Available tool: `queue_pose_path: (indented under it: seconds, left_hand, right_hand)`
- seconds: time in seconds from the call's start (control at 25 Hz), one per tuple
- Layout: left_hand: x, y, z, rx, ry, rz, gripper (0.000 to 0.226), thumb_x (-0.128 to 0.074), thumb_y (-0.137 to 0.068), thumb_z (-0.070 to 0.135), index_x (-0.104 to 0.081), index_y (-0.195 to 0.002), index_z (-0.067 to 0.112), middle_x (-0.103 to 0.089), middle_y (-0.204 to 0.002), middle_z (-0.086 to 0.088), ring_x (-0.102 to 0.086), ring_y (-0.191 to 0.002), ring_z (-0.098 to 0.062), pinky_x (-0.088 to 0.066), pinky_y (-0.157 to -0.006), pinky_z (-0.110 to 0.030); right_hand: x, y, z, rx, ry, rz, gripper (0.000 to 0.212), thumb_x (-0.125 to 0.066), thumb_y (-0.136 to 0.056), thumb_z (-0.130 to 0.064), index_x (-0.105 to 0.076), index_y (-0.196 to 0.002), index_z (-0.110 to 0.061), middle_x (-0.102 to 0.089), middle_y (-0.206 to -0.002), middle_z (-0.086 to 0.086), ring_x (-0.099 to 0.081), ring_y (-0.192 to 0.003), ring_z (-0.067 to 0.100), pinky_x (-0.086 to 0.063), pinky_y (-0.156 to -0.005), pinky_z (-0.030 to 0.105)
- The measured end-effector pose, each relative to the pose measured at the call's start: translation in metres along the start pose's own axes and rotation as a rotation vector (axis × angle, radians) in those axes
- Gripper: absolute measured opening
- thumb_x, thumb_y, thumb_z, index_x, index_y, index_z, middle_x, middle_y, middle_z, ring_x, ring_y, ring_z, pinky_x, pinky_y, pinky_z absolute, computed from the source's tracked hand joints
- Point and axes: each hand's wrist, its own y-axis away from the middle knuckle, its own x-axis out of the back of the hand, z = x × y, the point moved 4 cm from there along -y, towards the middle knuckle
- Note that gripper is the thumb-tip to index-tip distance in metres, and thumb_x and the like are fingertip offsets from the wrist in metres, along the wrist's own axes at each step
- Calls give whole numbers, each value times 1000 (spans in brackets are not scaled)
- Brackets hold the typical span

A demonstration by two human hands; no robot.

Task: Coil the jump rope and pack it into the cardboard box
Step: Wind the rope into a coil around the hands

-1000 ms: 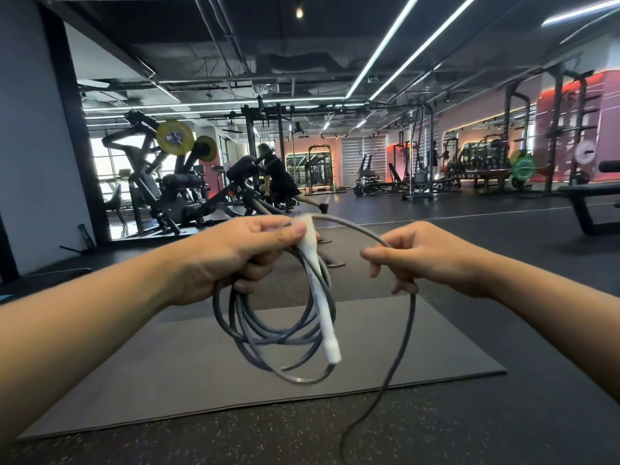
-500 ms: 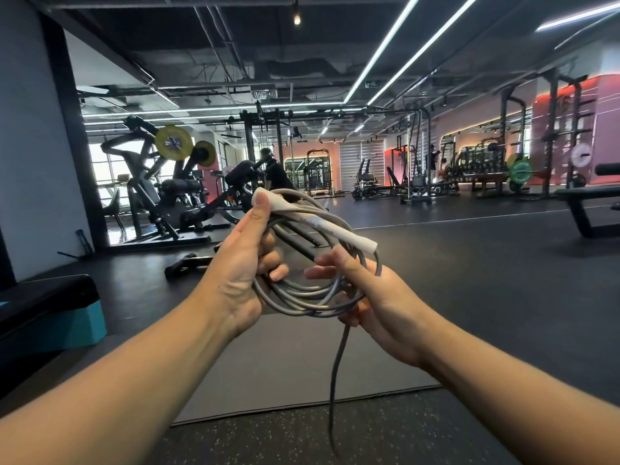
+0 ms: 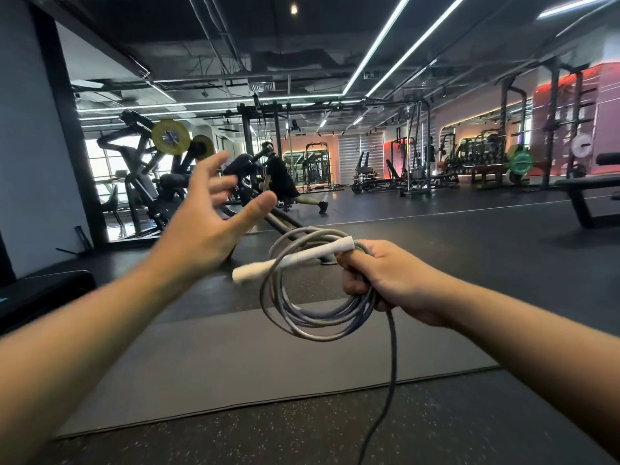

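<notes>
The grey jump rope hangs in several loops from my right hand, which is closed around the coil at centre right. Its white handle lies across the top of the loops, pointing left, with its right end under my fingers. One loose strand trails from the coil down to the floor and out of the bottom of the view. My left hand is raised to the left of the coil, fingers spread, touching nothing. No cardboard box is in view.
A grey floor mat lies below my hands on dark speckled gym flooring. A dark step block sits at the left edge. Weight machines, a person exercising and a bench stand further back.
The coil passed from my left hand to my right hand. My left hand let go, opened and lifted away to the left. The coil dropped lower and to the right.
</notes>
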Motion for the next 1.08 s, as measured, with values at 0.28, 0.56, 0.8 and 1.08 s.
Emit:
queue_pose_path:
  seconds: [0.28,0.56,0.8,1.08]
  left_hand:
    - [-67,-15,35,-27,-526,-820,77,-84,-66,60,-55,-129,28,-68,-119,10,-64,-109,-11,-48,-96,-29]
    - [-81,9,9,289,133,-920,27,-70,-91,36,-67,-92,9,-47,-60,2,-45,-52,-9,-48,-60,-25]
    - [-47,6,3,-11,-375,-895,41,-70,-85,54,-67,-88,13,-55,-65,8,-48,-57,-8,-38,-56,-20]
    - [-4,5,-29,228,243,-484,35,-65,-91,38,-48,-77,11,-37,-59,1,-35,-49,-11,-40,-48,-22]
  right_hand:
    - [6,-15,-25,108,414,-220,36,-47,-107,-29,-62,-107,4,-50,-52,-8,-36,-43,6,-31,-41,17]
    - [17,-10,-28,155,499,-299,22,-63,-98,-34,-72,-98,-15,-58,-68,-1,-44,-52,9,-37,-50,24]
    - [47,-6,-27,17,520,-382,37,-75,-87,-44,-74,-82,-7,-56,-60,0,-50,-55,16,-45,-50,24]
    - [95,0,-8,-29,439,-143,58,-60,-89,-64,-48,-70,-11,-37,-59,0,-41,-52,20,-54,-59,38]
